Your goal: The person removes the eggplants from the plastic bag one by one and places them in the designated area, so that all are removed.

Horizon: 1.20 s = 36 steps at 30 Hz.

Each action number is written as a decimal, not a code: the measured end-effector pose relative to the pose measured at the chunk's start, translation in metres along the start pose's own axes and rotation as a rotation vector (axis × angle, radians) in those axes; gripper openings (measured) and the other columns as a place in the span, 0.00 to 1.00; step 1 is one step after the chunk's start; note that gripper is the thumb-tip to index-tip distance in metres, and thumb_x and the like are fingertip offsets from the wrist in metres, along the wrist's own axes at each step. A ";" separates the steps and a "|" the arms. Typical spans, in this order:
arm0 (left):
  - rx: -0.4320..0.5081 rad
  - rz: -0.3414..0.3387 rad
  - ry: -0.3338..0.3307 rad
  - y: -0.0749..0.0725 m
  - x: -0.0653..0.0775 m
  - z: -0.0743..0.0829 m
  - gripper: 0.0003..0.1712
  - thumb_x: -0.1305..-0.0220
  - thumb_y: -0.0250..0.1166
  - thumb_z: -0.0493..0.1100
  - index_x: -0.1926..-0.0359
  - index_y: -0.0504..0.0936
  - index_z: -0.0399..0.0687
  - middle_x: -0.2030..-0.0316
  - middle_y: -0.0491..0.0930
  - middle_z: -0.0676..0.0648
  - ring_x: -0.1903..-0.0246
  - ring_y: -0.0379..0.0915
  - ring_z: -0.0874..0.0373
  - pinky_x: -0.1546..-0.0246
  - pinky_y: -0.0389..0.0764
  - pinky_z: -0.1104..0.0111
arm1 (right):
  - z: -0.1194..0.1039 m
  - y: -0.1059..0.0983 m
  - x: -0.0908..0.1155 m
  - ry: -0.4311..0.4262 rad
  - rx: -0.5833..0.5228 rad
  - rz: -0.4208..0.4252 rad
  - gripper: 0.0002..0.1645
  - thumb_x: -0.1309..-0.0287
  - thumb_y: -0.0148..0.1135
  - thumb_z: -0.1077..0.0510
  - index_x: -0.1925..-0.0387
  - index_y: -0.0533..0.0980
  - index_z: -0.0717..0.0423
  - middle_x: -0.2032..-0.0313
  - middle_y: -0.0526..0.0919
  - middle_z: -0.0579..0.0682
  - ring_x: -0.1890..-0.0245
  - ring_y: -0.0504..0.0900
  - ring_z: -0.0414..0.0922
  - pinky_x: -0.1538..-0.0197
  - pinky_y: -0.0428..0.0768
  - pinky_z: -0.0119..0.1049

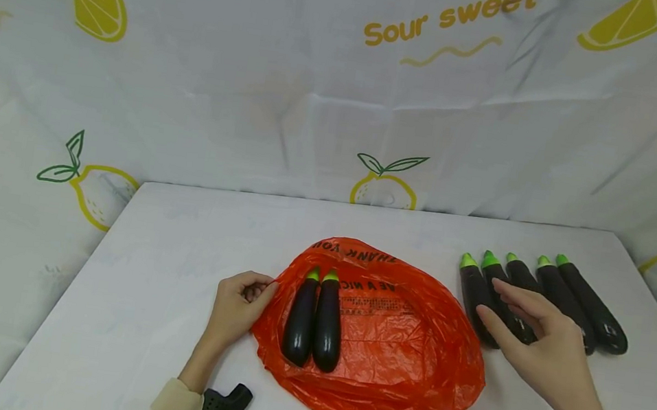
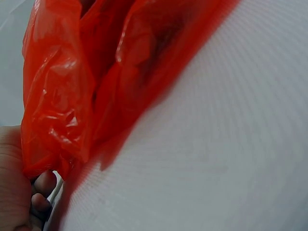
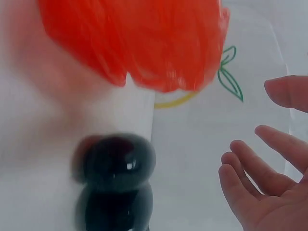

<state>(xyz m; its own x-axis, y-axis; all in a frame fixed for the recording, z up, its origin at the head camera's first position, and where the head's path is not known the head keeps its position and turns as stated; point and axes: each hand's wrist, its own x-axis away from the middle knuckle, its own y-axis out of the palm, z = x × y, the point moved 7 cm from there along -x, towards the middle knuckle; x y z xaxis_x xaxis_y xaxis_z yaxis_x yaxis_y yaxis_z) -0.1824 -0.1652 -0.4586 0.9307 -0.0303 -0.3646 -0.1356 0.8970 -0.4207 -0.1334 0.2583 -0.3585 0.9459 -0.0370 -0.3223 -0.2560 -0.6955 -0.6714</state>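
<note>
A red plastic bag (image 1: 384,351) lies spread on the table with its mouth wide. Two dark eggplants (image 1: 300,322) with green tips rest side by side in its left part. My left hand (image 1: 239,304) pinches the bag's left rim; in the left wrist view the thumb and curled fingers hold the red film (image 2: 57,110). Over the row of eggplants (image 1: 571,299) at right hovers my right hand (image 1: 541,340), fingers spread and nothing in its grasp. The right wrist view shows that hand (image 3: 269,168) apart from the blurred eggplant ends (image 3: 118,163).
The white table (image 1: 173,247) reaches back to a hanging white cloth (image 1: 222,115) printed with lemons and lettering. Dark wrist-worn devices (image 1: 228,401) show at both forearms. Several eggplants in the right row lie close together, slanting.
</note>
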 end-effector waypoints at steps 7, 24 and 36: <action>-0.002 -0.009 -0.022 0.000 0.001 -0.001 0.02 0.37 0.72 0.39 0.64 0.90 0.47 0.76 0.82 0.50 0.76 0.67 0.66 0.74 0.72 0.76 | -0.017 0.016 0.005 -0.022 -0.045 -0.043 0.31 0.48 0.77 0.64 0.41 0.80 0.60 0.46 0.84 0.64 0.52 0.73 0.17 0.51 0.65 0.05; -0.008 -0.005 -0.024 -0.001 0.000 -0.002 0.02 0.38 0.72 0.37 0.63 0.90 0.46 0.76 0.81 0.49 0.76 0.67 0.66 0.75 0.72 0.76 | -0.051 0.051 0.007 -0.064 -0.098 -0.133 0.29 0.45 0.76 0.61 0.41 0.81 0.56 0.46 0.86 0.56 0.48 0.84 0.54 0.49 0.78 0.19; -0.013 -0.009 -0.019 0.000 0.000 -0.003 0.02 0.37 0.72 0.37 0.63 0.90 0.47 0.76 0.80 0.51 0.77 0.67 0.67 0.76 0.72 0.76 | -0.064 0.083 0.011 -0.058 -0.157 -0.214 0.29 0.44 0.76 0.57 0.40 0.81 0.54 0.46 0.87 0.54 0.46 0.84 0.53 0.47 0.85 0.55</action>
<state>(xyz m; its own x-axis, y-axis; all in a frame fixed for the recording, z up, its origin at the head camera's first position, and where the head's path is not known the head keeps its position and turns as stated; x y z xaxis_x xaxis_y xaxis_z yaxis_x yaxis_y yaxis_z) -0.1836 -0.1664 -0.4609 0.9383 -0.0300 -0.3446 -0.1310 0.8911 -0.4345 -0.1311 0.1539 -0.3751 0.9611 0.1609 -0.2246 -0.0128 -0.7860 -0.6181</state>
